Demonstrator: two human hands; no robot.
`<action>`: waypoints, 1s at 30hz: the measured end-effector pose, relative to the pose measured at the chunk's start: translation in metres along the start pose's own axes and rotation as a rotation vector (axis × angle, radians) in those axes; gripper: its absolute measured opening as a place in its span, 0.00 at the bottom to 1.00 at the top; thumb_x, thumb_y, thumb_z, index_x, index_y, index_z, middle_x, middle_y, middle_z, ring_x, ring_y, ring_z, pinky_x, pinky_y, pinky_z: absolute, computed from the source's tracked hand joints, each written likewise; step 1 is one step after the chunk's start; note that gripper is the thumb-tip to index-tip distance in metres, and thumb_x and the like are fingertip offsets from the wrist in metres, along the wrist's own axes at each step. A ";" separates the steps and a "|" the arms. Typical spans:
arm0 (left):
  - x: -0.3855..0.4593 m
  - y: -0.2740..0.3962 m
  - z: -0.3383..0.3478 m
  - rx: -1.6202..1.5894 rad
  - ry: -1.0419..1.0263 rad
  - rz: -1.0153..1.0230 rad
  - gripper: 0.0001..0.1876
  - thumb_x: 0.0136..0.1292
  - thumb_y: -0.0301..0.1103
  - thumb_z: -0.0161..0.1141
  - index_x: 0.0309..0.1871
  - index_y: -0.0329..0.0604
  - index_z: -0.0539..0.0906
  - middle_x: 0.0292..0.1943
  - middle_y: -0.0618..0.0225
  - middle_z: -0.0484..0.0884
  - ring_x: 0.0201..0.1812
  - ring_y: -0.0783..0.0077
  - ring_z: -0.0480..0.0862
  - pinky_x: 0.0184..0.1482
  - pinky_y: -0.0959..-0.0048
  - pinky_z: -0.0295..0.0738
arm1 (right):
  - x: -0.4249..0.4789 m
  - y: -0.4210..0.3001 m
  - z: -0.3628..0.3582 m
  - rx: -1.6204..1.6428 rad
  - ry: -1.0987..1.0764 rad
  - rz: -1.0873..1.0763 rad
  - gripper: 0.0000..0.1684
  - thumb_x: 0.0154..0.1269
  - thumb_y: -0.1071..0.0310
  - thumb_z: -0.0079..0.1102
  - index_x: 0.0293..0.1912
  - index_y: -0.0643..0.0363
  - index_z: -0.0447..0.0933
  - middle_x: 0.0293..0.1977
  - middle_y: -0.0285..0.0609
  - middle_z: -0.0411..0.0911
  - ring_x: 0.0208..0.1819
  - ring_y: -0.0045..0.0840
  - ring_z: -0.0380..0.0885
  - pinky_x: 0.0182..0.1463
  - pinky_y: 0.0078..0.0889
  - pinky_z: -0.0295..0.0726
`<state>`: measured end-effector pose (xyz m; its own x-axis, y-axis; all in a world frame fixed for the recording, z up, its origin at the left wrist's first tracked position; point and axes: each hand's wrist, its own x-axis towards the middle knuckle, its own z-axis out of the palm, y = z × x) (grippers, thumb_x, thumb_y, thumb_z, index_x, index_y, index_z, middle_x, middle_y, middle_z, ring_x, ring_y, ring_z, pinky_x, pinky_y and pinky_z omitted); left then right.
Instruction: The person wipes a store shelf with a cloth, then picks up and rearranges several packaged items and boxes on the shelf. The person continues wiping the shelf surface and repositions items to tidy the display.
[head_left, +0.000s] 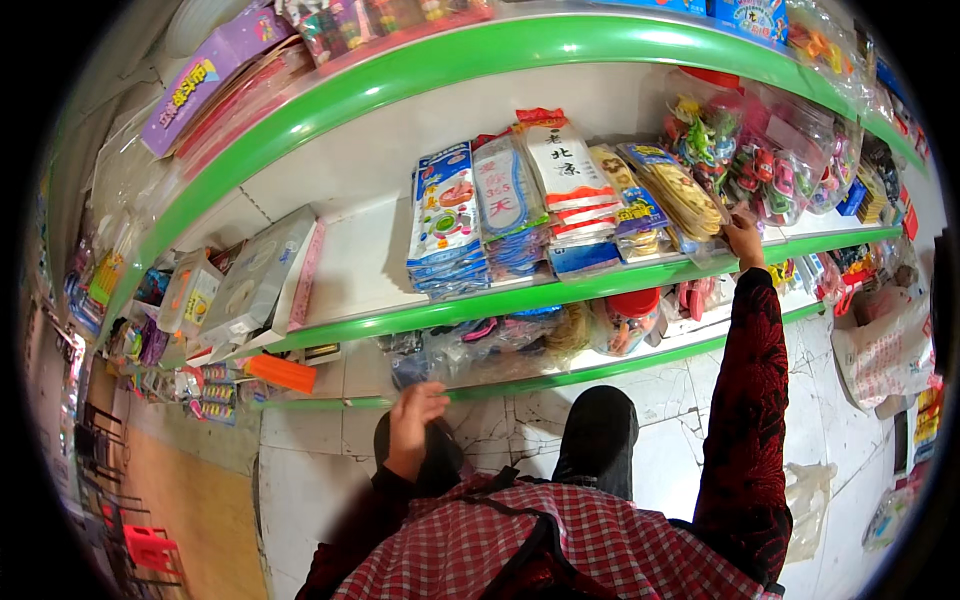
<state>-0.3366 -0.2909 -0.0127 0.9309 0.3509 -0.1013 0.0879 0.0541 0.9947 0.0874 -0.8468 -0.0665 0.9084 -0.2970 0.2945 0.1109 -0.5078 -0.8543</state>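
Observation:
My right hand (743, 238) reaches to the middle shelf (360, 311), at the right edge of a stack of patterned beige packets (681, 191) that look like insoles. Its fingers touch the clear wrapping there; whether they pinch it is hidden. Left of that stack lie a blue and yellow packet (641, 210), white and red packets (566, 165), clear-wrapped insoles (504, 180) and blue and white packets (446, 202), all in piles. Empty and loosely curled, with fingers a little apart, my left hand (415, 424) hovers above my knee, in front of the lower shelf.
Clear jars of small toys (780, 165) stand just right of my right hand. Grey boxes (255, 277) lean at the shelf's left end. A green-edged upper shelf (465, 60) overhangs. Below are bagged goods (495, 345) and a red-lidded jar (628, 322). A plastic bag (810, 510) lies on the floor.

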 end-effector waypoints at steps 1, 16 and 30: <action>-0.004 -0.002 0.009 0.049 -0.016 -0.028 0.21 0.71 0.45 0.43 0.47 0.35 0.76 0.44 0.59 0.81 0.41 0.67 0.82 0.45 0.71 0.76 | 0.000 0.003 0.001 0.090 -0.043 0.084 0.21 0.54 0.65 0.59 0.50 0.56 0.77 0.37 0.49 0.81 0.34 0.28 0.79 0.41 0.31 0.76; 0.122 0.105 0.363 0.958 -0.496 1.491 0.22 0.52 0.28 0.54 0.54 0.42 0.74 0.60 0.54 0.67 0.64 0.53 0.63 0.60 0.42 0.55 | -0.098 -0.089 -0.126 0.640 0.288 -0.087 0.22 0.60 0.70 0.50 0.55 0.65 0.71 0.44 0.47 0.78 0.42 0.29 0.78 0.48 0.26 0.76; 0.171 0.070 0.373 1.347 -0.415 1.553 0.14 0.56 0.33 0.51 0.42 0.40 0.83 0.60 0.61 0.68 0.64 0.56 0.63 0.62 0.48 0.59 | -0.075 -0.120 0.014 -0.079 -0.162 -0.130 0.23 0.63 0.57 0.52 0.34 0.71 0.79 0.26 0.60 0.79 0.29 0.45 0.79 0.36 0.38 0.75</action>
<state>-0.0387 -0.5756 0.0466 0.4630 -0.7623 0.4523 -0.6936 -0.6293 -0.3507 0.0113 -0.7520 0.0081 0.9421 -0.0949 0.3216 0.2047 -0.5970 -0.7757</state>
